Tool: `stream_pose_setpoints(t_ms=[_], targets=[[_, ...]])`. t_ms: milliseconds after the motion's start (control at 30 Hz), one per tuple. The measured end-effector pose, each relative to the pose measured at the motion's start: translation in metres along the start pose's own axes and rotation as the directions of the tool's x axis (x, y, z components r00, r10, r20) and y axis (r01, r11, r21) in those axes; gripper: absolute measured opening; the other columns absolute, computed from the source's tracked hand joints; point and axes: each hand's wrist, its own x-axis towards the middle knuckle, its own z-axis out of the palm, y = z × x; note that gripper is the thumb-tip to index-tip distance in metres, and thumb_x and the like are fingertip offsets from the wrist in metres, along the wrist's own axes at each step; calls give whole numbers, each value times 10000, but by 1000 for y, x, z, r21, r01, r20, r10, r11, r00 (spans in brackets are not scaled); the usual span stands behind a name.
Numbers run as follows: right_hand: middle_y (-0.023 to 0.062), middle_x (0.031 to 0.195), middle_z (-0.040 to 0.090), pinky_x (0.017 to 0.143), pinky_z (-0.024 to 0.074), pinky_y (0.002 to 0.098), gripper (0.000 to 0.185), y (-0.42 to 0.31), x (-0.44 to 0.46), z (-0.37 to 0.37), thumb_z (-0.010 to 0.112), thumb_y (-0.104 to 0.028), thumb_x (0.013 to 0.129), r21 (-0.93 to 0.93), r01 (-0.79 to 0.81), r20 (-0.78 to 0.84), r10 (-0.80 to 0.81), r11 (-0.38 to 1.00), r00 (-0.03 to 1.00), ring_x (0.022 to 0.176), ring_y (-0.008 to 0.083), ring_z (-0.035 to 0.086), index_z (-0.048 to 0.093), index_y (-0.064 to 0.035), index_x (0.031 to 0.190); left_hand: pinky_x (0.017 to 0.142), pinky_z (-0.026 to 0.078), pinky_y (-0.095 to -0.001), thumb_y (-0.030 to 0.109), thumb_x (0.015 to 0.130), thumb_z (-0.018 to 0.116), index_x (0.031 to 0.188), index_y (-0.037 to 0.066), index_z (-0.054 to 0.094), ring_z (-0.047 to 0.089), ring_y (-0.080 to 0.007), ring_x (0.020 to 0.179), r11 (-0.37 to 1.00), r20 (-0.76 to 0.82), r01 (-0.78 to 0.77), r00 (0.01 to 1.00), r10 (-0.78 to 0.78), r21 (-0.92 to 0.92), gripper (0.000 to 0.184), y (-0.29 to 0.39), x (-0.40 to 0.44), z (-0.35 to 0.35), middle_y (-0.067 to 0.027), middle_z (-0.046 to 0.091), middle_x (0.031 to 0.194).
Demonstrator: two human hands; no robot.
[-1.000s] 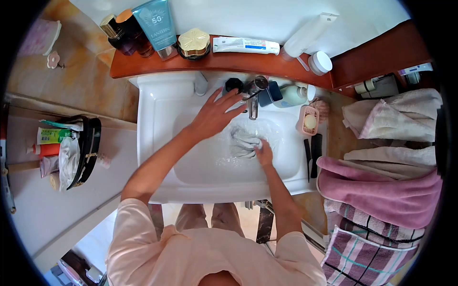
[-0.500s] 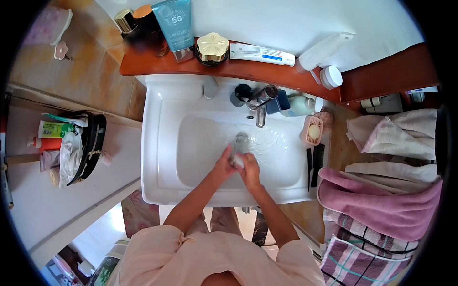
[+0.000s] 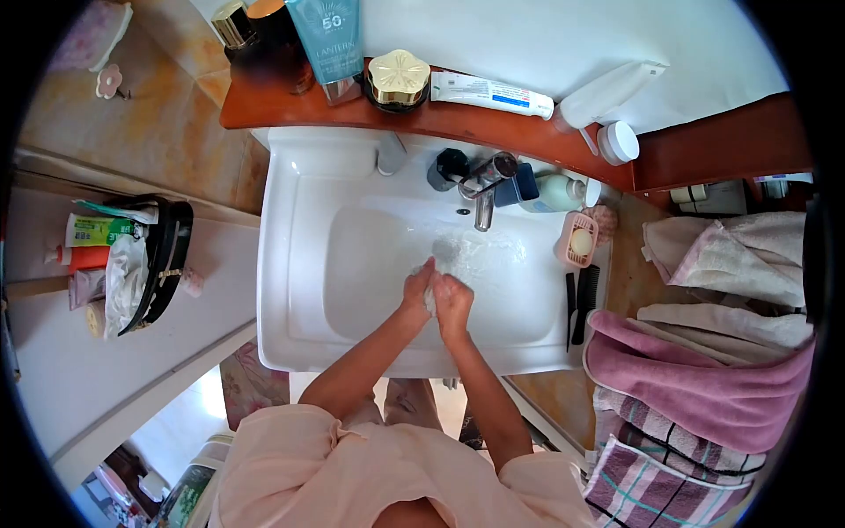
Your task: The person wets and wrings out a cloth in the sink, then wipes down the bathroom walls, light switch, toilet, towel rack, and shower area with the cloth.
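Note:
Low over the basin of the white sink (image 3: 356,264), my left hand (image 3: 417,289) and my right hand (image 3: 453,301) are pressed close together. Between them shows a crumpled, wet white cloth (image 3: 430,299), mostly hidden by the fingers. Both hands are closed around it. Just beyond the fingertips, water splashes over the drain (image 3: 446,251). The chrome faucet (image 3: 483,211) stands behind, its spout pointing toward the basin.
Right of the basin lie a pink soap dish (image 3: 575,252) with soap and a black comb (image 3: 585,308). Towels (image 3: 695,370) hang farther right. Along the back runs a wooden shelf (image 3: 493,134) with toiletries. A black basket (image 3: 172,273) sits at left.
My hands have drawn tighter together, and the right fingers have curled into a fist around the white cloth. The view has shifted slightly.

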Motion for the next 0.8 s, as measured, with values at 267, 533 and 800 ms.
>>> stream_pose_setpoints(t_ms=[267,533,800], targets=[[137,656,588,591,424,375,261,159,22,-15,572,-191,932,-165,-149,-113,131,975,985,558,232,482,612,14,776,679,491,-376,330,838,725,1209,65,453,543,-174,805,951,-453,16,882,132,309,531,-6,-12,0,-67,562,991],[171,1098,609,790,483,381,379,164,-5,-30,620,-8,821,-346,120,285,-17,930,958,883,320,607,547,-45,1192,763,503,-501,305,750,809,1359,181,329,495,-312,996,949,-518,246,848,-111,199,785,-31,-15,-62,-124,462,1209],[110,1020,609,823,471,328,370,4,-22,-33,693,-55,797,-261,178,272,-105,949,956,934,233,592,562,-24,1141,906,484,-459,354,788,766,1370,134,397,514,-276,1126,939,-169,343,924,-342,-25,724,-14,-37,-16,-135,502,1220]])
